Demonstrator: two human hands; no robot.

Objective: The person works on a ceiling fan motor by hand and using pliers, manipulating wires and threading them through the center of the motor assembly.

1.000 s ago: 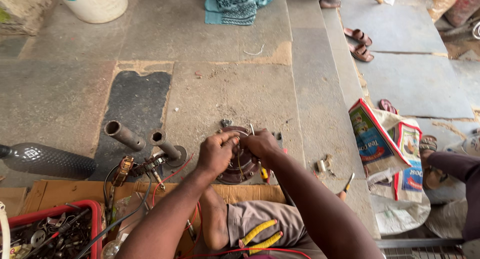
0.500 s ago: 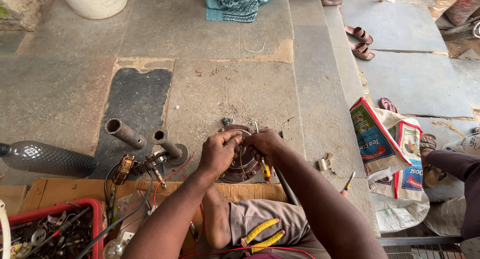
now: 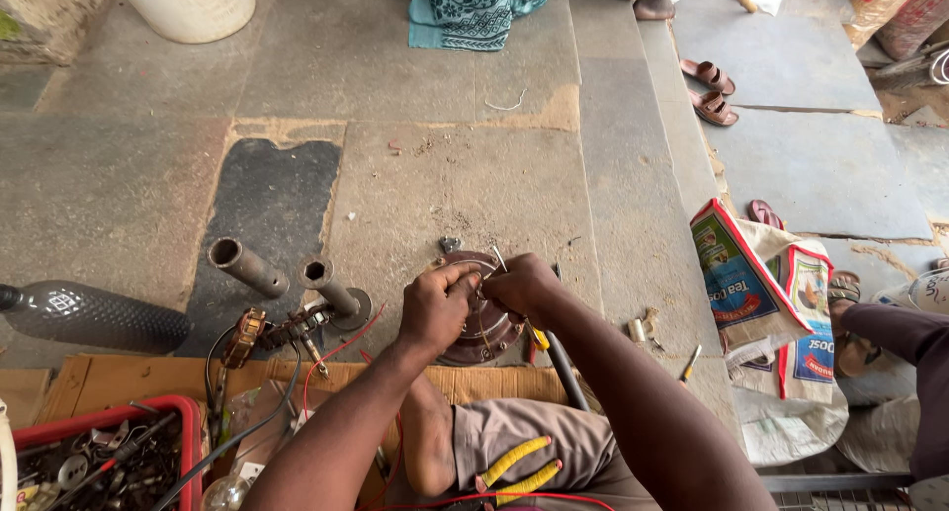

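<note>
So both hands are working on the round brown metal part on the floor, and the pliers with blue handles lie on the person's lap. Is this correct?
Not quite: the pliers on the lap have yellow handles, not blue, as the head view shows. The rest holds: the left hand and the right hand are both on the round brown metal part on the floor.

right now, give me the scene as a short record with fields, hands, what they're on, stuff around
setting: stone floor, person seated, seen from above
left hand: left hand on the rim of a round brown metal part
right hand: right hand over the same part, pinching a thin pale piece; what it is, too small to tell
lap: yellow-handled pliers
left of hands: two short metal pipes, wiring, red tray of parts
right: printed sack, sandals
</note>
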